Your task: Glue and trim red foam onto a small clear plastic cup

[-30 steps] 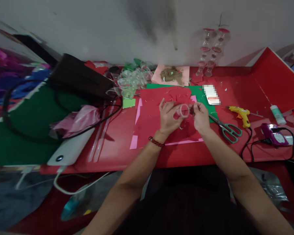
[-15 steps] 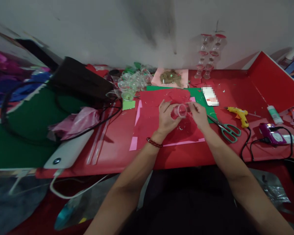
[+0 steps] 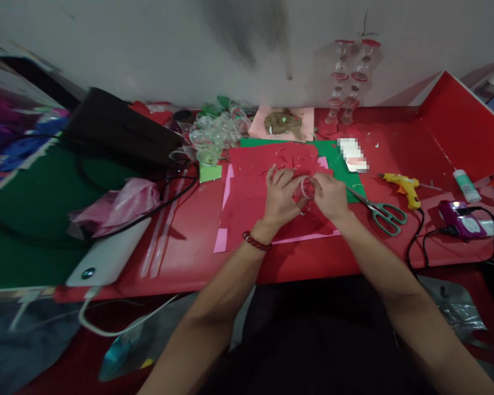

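Over the red paper sheet point(image 3: 247, 203), my left hand point(image 3: 280, 195) is closed around a small clear plastic cup point(image 3: 308, 189), its round rim turned toward me. Opposite it, my right hand point(image 3: 331, 195) is closed, the fingertips pinching at the cup's rim. Whether a small piece is also between those fingertips is hidden. Red paper scraps point(image 3: 298, 156) lie just behind the hands. Grey-handled scissors point(image 3: 389, 218) rest to the right of my right wrist, blades pointing toward the hand.
A yellow glue gun point(image 3: 405, 189), a purple power adapter point(image 3: 461, 219) and a glue bottle point(image 3: 466, 185) lie at right. Clear plastic cups point(image 3: 218, 131) are heaped at back left. Connected clear cups point(image 3: 341, 71) stand by the wall. A phone point(image 3: 352, 154) lies behind my right hand.
My right hand has come in closer to the cup, and its fingertips now meet the rim. The left hand keeps its hold. The camera view has shifted slightly.
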Demonstrator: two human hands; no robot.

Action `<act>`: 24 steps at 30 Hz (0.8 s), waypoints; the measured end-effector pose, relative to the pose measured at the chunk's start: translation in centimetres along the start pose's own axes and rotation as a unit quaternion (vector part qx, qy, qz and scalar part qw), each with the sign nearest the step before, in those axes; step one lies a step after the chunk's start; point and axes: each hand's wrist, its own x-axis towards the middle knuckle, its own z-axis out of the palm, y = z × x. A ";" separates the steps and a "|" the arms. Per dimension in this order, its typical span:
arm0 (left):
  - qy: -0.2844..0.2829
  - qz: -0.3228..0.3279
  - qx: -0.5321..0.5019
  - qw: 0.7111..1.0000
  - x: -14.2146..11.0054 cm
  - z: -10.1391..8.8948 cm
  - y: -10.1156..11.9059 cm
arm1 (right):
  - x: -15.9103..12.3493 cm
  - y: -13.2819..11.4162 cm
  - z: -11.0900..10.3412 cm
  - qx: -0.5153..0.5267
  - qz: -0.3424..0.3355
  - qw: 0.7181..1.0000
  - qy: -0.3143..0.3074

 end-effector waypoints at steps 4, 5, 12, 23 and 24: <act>0.010 0.002 -0.002 1.000 0.0 -0.1 0.1 | 0.1 -0.1 -0.3 -0.003 0.008 1.000 -0.013; 0.011 0.000 -0.002 1.000 0.0 -0.1 0.1 | 0.2 -0.2 -0.4 0.016 0.011 1.000 -0.009; 0.021 -0.004 -0.033 0.999 -0.2 0.3 0.0 | 0.5 0.5 0.3 0.185 0.080 0.979 0.024; 0.067 -0.053 -0.024 0.996 0.1 0.1 -0.3 | 1.0 0.5 -0.2 0.383 0.104 0.917 0.034; 0.072 -0.052 -0.023 0.996 0.1 0.1 -0.2 | 1.0 0.3 -0.6 0.361 0.086 0.928 0.021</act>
